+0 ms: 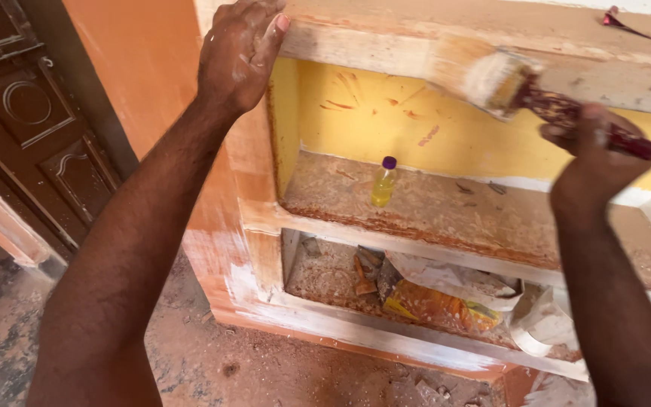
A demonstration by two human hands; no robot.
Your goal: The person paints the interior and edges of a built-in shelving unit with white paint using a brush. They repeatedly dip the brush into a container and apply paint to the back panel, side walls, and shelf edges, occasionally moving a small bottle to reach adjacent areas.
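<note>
Standing wide against the orange wall is a shelf unit [265, 218] with a yellow back and dusty boards. Its top edge is streaked with pale paint. Low down on the bottom shelf lie crumpled papers and bags [446, 298]. The left hand [239, 49] presses flat on the top left corner, fingers spread and holding nothing. The right hand [589, 147] is squeezed tight around the dark red handle of a paintbrush [506, 83], whose bristles touch the top board. A small yellow bottle [383, 183] stands on the middle shelf.
</note>
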